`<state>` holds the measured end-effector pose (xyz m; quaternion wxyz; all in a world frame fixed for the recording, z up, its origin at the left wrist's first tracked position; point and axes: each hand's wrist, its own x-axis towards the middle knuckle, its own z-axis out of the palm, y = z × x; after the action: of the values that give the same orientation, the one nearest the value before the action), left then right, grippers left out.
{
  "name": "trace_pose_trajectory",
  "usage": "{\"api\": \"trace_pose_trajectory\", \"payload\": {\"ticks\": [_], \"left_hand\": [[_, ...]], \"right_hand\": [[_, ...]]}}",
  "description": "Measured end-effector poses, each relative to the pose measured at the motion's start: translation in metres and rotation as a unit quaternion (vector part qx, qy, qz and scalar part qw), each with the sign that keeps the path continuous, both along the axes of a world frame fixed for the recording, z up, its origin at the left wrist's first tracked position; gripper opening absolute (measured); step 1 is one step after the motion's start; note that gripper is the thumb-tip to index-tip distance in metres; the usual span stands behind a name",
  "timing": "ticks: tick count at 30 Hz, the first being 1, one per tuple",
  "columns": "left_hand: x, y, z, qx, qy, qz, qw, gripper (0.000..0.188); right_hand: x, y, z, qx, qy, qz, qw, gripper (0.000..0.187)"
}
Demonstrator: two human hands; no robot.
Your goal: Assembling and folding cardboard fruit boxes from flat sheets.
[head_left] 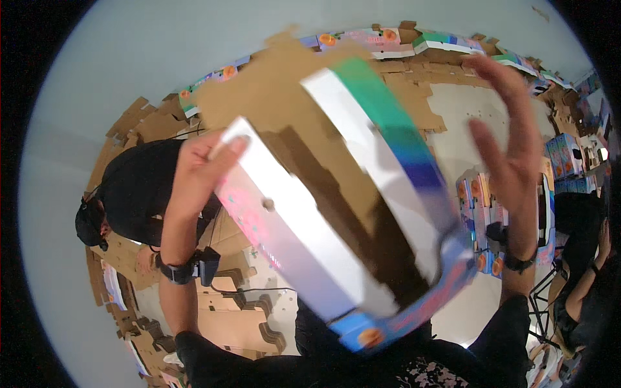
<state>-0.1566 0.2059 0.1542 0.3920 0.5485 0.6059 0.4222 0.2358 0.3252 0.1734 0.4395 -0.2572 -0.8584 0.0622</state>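
Fingers of the left hand (194,171): pinching, thumb on top, the upper left corner of a long, open, brown-lined cardboard box (304,226) with white inner flaps; fingertips hidden behind the panel.

Fingers of the right hand (517,142): raised and curved, thumb well parted from them, clear of the box; motion blur, spacing between the fingers cannot be told.

Cardboard box: held tilted in front of the torso, blurred; outer sides pink to lavender on the left, green to deep blue on the right; blue end panel with an orange motif nearest the body; brown flap at the far end.

Wrists: black straps with small black devices, one on the left (206,265), one on the right (497,233).

Left of the box: bent co-worker in black clothing and black cap (139,187); below, flat brown notched cardboard blanks (229,313), stacked; thin black cable (255,290).

Right: upright group of colourful printed cartons (479,194), beyond the forearm; at the far edge, second person in black (579,284).

Far side, along the wall: row of printed cardboard trays (375,42).
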Motion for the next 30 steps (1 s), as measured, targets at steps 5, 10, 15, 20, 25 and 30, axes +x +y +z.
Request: {"api": "trace_pose_trajectory", "payload": {"ticks": [5, 10, 15, 20, 25, 30], "left_hand": [[-0.001, -0.02, -0.018, 0.095, -0.127, 0.144, 0.977, 0.034], [0.06, -0.055, -0.035, -0.109, -0.189, 0.047, 0.975, 0.043], [0.101, -0.058, -0.038, -0.139, -0.363, 0.042, 0.921, 0.053], [0.141, -0.055, -0.061, -0.069, -0.328, 0.088, 0.938, 0.051], [0.179, -0.049, -0.08, -0.051, -0.326, 0.05, 0.943, 0.044], [0.21, -0.044, -0.079, 0.005, -0.455, 0.046, 0.889, 0.039]], "right_hand": [[0.056, -0.023, 0.013, -0.048, 0.079, -0.038, 0.995, 0.052], [0.042, -0.076, -0.018, -0.125, 0.054, -0.012, 0.991, 0.05], [0.0, -0.103, -0.073, -0.31, -0.033, 0.096, 0.945, 0.068], [-0.004, -0.136, -0.119, -0.565, 0.099, 0.202, 0.794, 0.091], [0.001, -0.172, -0.14, -0.611, 0.266, 0.097, 0.739, 0.091], [0.001, -0.189, -0.149, -0.387, 0.136, 0.028, 0.912, 0.072]]}}
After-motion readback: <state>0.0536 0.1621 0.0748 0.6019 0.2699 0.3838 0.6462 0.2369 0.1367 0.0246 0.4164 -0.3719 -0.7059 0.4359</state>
